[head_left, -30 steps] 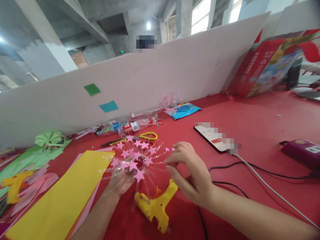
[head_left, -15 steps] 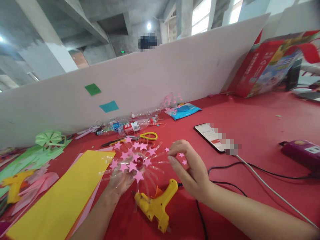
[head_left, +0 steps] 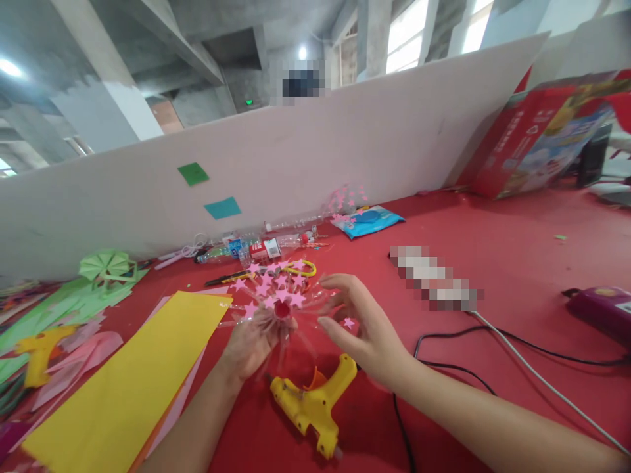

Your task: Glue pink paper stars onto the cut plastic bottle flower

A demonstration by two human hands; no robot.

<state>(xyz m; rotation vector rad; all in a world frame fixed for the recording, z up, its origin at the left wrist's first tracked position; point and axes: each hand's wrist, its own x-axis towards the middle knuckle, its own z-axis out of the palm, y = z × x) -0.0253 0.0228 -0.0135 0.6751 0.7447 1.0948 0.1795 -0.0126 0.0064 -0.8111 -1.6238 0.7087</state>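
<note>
My left hand (head_left: 254, 341) is wrapped round a clear plastic bottle cut into thin strips (head_left: 282, 309), with pink stars on many strip ends. The strips fan outward, and a round reddish opening shows at the middle. My right hand (head_left: 362, 322) is held just right of the strips, its thumb and fingers curved and apart, with nothing visible gripped. One pink star (head_left: 349, 323) shows beside its thumb. Below the hands a yellow hot glue gun (head_left: 315, 407) lies on its side on the red table (head_left: 493, 263).
Yellow paper sheets (head_left: 128, 381) lie at left, near a second yellow glue gun (head_left: 39, 351). Scissors (head_left: 303, 268), plastic bottles (head_left: 266, 248) and a blue packet (head_left: 369, 222) line the white partition (head_left: 296, 157). A phone (head_left: 428, 276) and cables (head_left: 453, 328) are at right.
The star-tipped bottle has tilted, so its stars now bunch toward the far side. My right hand's thumb and fingers have spread and moved slightly left, nearer the strips.
</note>
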